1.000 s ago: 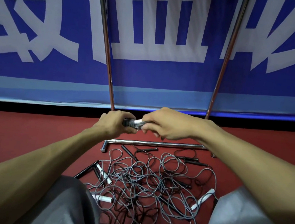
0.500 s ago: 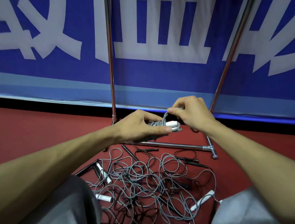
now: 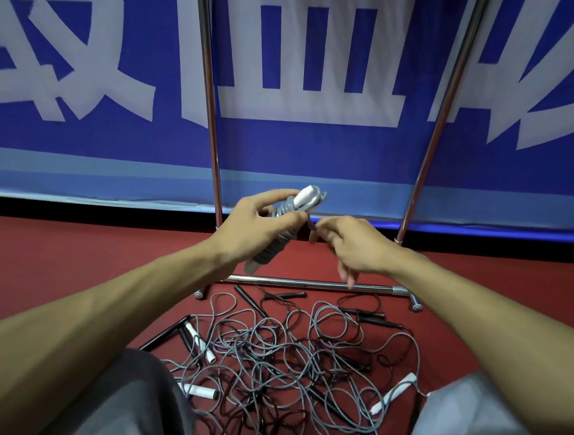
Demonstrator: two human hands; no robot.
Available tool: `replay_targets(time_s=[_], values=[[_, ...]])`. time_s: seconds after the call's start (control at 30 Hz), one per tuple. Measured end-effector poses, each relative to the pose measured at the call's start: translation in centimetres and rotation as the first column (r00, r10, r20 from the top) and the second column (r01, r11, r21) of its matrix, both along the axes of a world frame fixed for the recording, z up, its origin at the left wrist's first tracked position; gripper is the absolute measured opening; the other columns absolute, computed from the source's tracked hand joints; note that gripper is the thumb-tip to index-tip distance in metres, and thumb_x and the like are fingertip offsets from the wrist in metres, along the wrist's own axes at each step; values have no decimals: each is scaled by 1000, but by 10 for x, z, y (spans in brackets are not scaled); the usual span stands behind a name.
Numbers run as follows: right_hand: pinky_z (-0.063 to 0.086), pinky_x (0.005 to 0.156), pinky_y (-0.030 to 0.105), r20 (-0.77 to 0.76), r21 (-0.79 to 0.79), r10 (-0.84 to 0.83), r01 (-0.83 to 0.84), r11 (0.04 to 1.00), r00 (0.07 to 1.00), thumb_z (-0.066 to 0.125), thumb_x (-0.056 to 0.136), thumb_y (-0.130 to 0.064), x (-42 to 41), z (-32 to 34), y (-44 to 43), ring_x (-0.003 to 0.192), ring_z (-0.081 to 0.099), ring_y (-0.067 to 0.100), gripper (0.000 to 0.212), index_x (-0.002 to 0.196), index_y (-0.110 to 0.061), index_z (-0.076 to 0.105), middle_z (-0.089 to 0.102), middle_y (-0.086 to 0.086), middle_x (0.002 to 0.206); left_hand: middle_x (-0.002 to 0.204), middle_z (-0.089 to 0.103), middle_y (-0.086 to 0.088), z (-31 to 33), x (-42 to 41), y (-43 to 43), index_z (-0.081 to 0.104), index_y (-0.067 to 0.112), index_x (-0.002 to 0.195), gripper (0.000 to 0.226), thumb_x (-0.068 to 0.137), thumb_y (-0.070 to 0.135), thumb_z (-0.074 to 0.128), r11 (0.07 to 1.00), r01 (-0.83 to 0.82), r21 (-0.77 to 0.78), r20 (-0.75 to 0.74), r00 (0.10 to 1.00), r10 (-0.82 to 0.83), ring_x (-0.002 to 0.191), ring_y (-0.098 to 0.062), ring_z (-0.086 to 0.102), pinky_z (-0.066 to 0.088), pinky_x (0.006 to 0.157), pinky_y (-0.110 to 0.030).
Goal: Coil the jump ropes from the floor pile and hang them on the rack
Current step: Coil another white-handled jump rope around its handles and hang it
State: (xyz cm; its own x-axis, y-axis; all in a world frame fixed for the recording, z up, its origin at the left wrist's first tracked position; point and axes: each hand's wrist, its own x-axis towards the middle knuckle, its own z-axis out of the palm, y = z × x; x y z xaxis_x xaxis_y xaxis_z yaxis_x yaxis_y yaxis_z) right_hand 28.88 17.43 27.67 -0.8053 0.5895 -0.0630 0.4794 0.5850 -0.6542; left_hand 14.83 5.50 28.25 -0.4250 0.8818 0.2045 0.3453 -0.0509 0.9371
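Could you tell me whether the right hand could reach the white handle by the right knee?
Probably yes: the white handle lies uncovered at the edge of the pile, but the right hand must release the coiled rope.

rope (image 3: 271,247): went from lying level between both hands to standing tilted, white handle (image 3: 303,196) up | left hand (image 3: 254,221): ended up gripping the rope alone, raised a little | right hand (image 3: 355,246): rose above the rope with a loop, then dropped to its right, pinching the cord end
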Motion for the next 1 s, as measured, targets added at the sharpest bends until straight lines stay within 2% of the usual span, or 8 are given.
replay_targets(time_s=[0.17, 0.33, 0.4, 0.47, 0.57, 0.7, 0.87, 1.0], values=[[32, 29, 19, 89, -70, 174, -168, 983, 981, 30, 106, -26, -4, 10, -19, 26, 42, 12, 34, 95, -6, 55, 47, 7, 55, 62, 54, 4, -13, -16, 4, 66, 37, 99, 13, 87, 35, 70, 990, -106, -94, -113, 989, 95, 55, -12, 52, 46, 62, -28], [39, 38, 17, 138, -28, 259, -258, 966, 956, 30, 106, -28, -4, 22, -24, 36, 47, 13, 41, 95, -5, 62, 49, 5, 52, 72, 62, 0, -17, -17, 4, 65, 32, 105, 17, 89, 38, 66, 984, -86, -153, -141, 988, 65, 56, -12, 55, 47, 62, -27], [40, 46, 11, 79, 134, 228, -237, 962, 970, 40, 103, -28, -2, 27, -22, 39, 50, 9, 39, 90, -6, 69, 62, 6, 57, 72, 61, 0, -16, -19, 2, 65, 27, 107, 18, 91, 37, 64, 981, -111, -159, -100, 990, 96, 51, -8, 55, 47, 54, -21], [41, 51, 10, -146, 238, 113, -76, 968, 983, 51, 97, -22, -4, 29, -22, 38, 51, 3, 28, 84, -8, 72, 67, 0, 58, 69, 59, 0, -14, -22, 0, 63, 19, 104, 18, 93, 33, 63, 975, -132, -180, -16, 991, 131, 47, -6, 54, 46, 47, -18], [46, 48, 20, -451, -90, -79, 43, 995, 889, 56, 92, -8, -7, 32, -25, 40, 52, 10, 14, 98, -10, 69, 71, 7, 67, 67, 58, 0, -11, -19, -1, 60, 13, 98, 21, 92, 33, 64, 972, -99, -211, 109, 986, 125, 46, -7, 53, 46, 44, -19], [50, 52, 25, -641, -453, -107, -262, 852, 760, 42, 100, -3, -8, 40, -26, 57, 57, 17, 23, 101, -2, 64, 66, 16, 79, 71, 59, -4, -10, -10, 1, 59, 16, 89, 11, 93, 26, 63, 970, -5, -245, 182, 982, 51, 52, -9, 55, 46, 46, -19], [56, 65, 22, -648, -276, -93, -119, 954, 756, 49, 95, 5, -6, 37, -13, 65, 60, 17, 22, 107, -2, 66, 61, 10, 87, 78, 60, -5, -10, -8, 0, 63, 12, 100, 19, 92, 30, 63, 953, 87, -292, 274, 962, -4, 64, -15, 55, 47, 53, -20], [44, 73, 12, -480, 109, 34, 21, 994, 877, 46, 87, 13, -4, 30, -3, 77, 56, 5, 41, 104, -16, 70, 60, -1, 95, 73, 61, 1, -6, -11, 0, 65, 19, 94, 15, 92, 33, 62, 950, 110, -291, 343, 939, -4, 59, -10, 56, 46, 52, -20]])
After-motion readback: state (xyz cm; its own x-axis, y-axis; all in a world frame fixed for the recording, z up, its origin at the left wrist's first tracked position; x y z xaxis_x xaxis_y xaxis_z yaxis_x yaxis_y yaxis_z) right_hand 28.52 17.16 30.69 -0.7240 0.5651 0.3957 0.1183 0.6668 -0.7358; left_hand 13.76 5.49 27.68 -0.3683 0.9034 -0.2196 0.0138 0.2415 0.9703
